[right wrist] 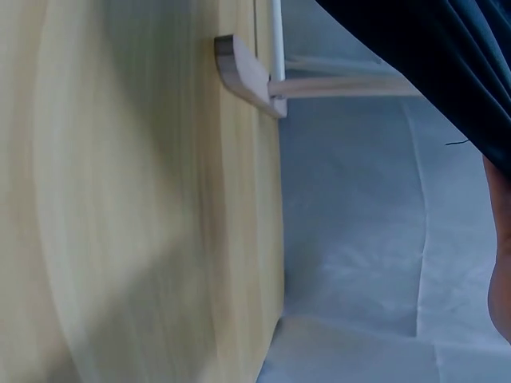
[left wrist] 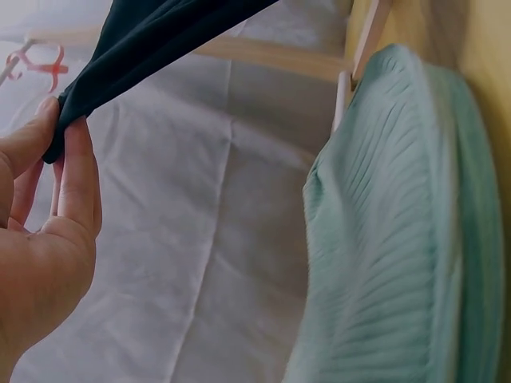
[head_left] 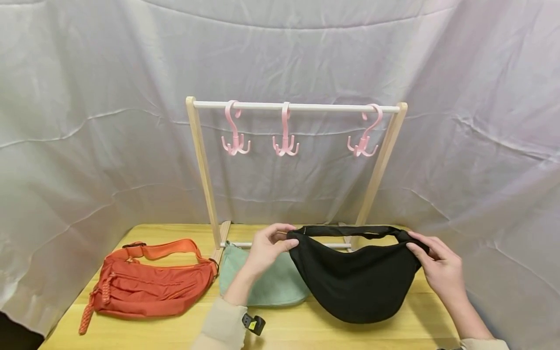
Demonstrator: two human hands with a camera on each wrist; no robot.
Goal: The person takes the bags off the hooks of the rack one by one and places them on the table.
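A black crescent-shaped waist bag (head_left: 358,282) hangs between my two hands above the table, its strap looped behind the top edge. My left hand (head_left: 268,250) pinches its left corner between thumb and fingers; the left wrist view shows the black cloth (left wrist: 148,56) drawn tight from that grip. My right hand (head_left: 442,267) pinches the opposite corner, and in the right wrist view only a sliver of that hand (right wrist: 500,263) shows below the black cloth (right wrist: 447,56). Behind my left hand and the black bag lies a mint-green ribbed bag (head_left: 280,282), partly hidden.
On the left of the wooden table (head_left: 280,335) lies an orange-red waist bag (head_left: 153,287) with a braided cord. At the back stands a rack with a white rail (head_left: 323,107) and wooden posts (head_left: 380,170). Pink hooks (head_left: 235,131) hang from the rail. Grey cloth (head_left: 109,121) surrounds the table.
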